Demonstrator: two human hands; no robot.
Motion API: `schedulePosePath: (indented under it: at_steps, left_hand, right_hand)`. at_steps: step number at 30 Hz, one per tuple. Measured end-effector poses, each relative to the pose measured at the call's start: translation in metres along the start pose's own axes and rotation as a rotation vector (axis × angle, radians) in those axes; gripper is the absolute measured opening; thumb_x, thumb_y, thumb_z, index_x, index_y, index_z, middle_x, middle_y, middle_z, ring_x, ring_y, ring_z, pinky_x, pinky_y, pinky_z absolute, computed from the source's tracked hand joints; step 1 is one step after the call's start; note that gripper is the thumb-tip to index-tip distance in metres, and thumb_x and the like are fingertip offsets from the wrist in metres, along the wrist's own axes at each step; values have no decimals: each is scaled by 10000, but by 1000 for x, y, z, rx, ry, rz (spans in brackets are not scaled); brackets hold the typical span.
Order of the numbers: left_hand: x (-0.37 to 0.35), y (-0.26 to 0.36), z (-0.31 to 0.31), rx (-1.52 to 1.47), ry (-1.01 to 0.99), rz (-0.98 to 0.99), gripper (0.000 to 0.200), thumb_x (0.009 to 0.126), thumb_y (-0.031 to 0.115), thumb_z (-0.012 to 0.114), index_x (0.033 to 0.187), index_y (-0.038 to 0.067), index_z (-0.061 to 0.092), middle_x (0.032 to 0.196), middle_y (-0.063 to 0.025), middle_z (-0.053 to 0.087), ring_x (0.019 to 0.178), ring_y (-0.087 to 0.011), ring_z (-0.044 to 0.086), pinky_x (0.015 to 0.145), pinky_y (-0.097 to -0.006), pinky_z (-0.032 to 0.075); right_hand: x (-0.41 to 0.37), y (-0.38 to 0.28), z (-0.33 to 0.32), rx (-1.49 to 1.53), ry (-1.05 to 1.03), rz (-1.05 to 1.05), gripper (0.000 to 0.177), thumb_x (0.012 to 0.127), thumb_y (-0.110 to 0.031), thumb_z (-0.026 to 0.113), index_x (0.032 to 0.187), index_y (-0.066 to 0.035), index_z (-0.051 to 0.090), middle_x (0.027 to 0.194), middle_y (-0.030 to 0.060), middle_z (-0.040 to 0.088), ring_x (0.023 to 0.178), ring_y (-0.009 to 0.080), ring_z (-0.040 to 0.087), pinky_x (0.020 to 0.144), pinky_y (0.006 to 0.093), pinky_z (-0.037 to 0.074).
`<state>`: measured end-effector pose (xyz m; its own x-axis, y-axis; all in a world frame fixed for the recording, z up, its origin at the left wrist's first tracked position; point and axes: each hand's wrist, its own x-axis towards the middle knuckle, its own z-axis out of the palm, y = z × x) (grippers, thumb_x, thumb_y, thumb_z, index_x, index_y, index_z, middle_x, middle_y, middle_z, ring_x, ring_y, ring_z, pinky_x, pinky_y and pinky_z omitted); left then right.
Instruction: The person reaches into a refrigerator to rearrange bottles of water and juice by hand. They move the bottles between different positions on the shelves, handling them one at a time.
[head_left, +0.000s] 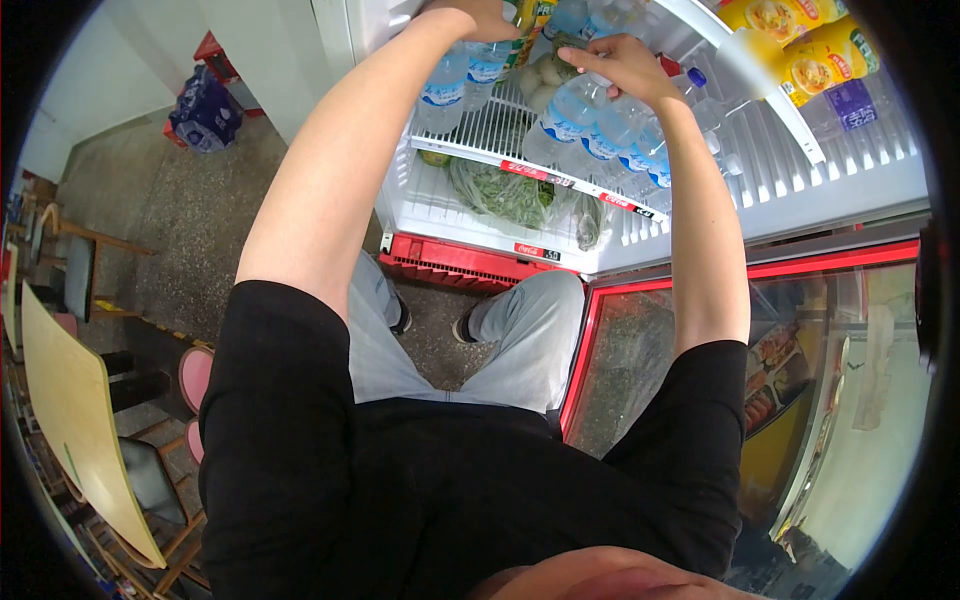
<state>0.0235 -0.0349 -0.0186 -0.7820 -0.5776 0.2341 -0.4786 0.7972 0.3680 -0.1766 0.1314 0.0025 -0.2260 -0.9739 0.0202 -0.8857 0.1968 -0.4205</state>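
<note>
My left hand (pixel 478 20) reaches into the open fridge at the top edge, over water bottles (pixel 445 95) and beside a green-and-yellow bottle (pixel 527 30). Its fingertips are mostly hidden. My right hand (pixel 625 68) is closed, thumb and forefinger at the dark greenish top of a clear plastic bag (pixel 545 78) with pale round things inside. Just under that hand, a blue-labelled water bottle (pixel 568 108) leads a row of similar bottles on the wire shelf (pixel 500 122).
Leafy greens in a bag (pixel 505 192) lie on the fridge floor. Yellow bottles (pixel 825 65) stand on the shelf at upper right. The red-framed glass door (pixel 625 350) is swung open at my right. A wooden table (pixel 75 400) and wrapped bottles (pixel 205 110) are at left.
</note>
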Motion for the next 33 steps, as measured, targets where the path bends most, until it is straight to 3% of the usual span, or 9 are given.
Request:
schedulePosePath:
  at_steps: [13,19,25,28,31,33]
  left_hand:
    - [1,1,1,10,3,-38,761,738,732,694,1156,98,754,1173,-233,720,1110,-387,686,955,-453,540]
    - [4,-1,2,26,-2,-75,765,711,680,748,1144,49,749,1161,-263,713,1103,-394,687,954,-451,543]
    - [2,-4,4,-16,67,35,742,714,634,766,1127,18,744,1136,-276,715,1080,-399,694,937,-448,550]
    - [5,1,0,84,-47,-125,705,732,628,754,1154,63,741,1153,-257,717,1094,-398,687,952,-455,540]
    - [-2,6,-3,-14,26,10,680,772,600,738,1170,49,728,1156,-263,714,1102,-401,683,965,-458,532]
    - [3,-3,4,-83,212,212,670,798,581,724,1169,23,722,1148,-282,708,1099,-410,681,968,-458,531]
  right_hand:
    - [2,4,1,-9,9,-12,817,721,-825,704,866,-24,775,675,47,669,511,142,633,548,283,543]
    - [-1,-1,0,-5,12,-27,819,722,-828,699,857,-23,772,674,48,668,518,140,637,552,285,546]
    - [-1,1,1,-9,27,-31,796,724,-827,698,791,-36,749,626,37,637,510,137,632,553,281,542]
    - [1,1,4,-17,46,-46,788,734,-808,703,757,-21,741,583,50,622,495,156,633,536,304,545]
    - [2,4,4,13,4,-27,732,783,-766,697,783,-36,739,616,30,614,486,135,584,508,272,488]
    - [1,2,2,21,8,-36,685,814,-722,698,741,-41,729,581,46,609,465,152,584,493,272,482]
